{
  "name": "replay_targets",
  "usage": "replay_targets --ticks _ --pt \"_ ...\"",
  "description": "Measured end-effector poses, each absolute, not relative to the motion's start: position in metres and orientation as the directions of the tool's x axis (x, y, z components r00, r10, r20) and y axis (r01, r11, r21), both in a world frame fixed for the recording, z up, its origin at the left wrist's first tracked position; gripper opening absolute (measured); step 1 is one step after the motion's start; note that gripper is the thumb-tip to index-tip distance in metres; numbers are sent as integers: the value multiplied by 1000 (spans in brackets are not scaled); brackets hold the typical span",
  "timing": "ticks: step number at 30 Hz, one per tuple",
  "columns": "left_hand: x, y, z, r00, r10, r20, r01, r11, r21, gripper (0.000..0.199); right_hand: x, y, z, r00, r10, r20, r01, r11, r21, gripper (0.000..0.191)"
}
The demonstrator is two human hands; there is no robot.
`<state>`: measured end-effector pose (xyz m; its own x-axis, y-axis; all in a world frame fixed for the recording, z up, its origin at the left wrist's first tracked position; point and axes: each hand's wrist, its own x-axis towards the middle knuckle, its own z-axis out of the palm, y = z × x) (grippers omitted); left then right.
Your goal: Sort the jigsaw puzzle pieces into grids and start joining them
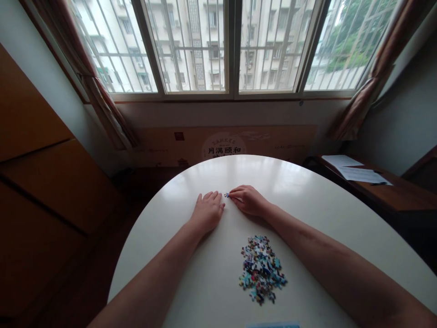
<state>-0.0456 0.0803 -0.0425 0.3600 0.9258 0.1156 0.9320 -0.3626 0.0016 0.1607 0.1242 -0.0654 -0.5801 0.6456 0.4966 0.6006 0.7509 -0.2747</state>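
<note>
My right hand (248, 199) pinches a small puzzle piece (226, 195) between thumb and fingertips, low over the white round table (150, 255). Just left of it, my left hand (209, 209) rests palm down on the tabletop with its fingers stretched forward and holds nothing I can see. The puzzle piece lies between the two hands, with blue and darker colours on it. Nearer to me, between my forearms, sits a loose heap of jigsaw puzzle pieces (262, 269) in mixed blue, white and dark colours.
A blue edge of some flat object (273, 325) shows at the bottom of the view. On the right stands a brown desk (406, 196) with paper sheets (362, 174). Behind the table are a printed cardboard panel (153, 141) and a barred window (191, 45).
</note>
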Motion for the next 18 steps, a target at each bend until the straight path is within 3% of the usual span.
replay_targets --ticks 18 --pt "-54 82 -44 315 944 97 948 -318 20 48 155 122 -61 -639 654 405 645 743 -181 29"
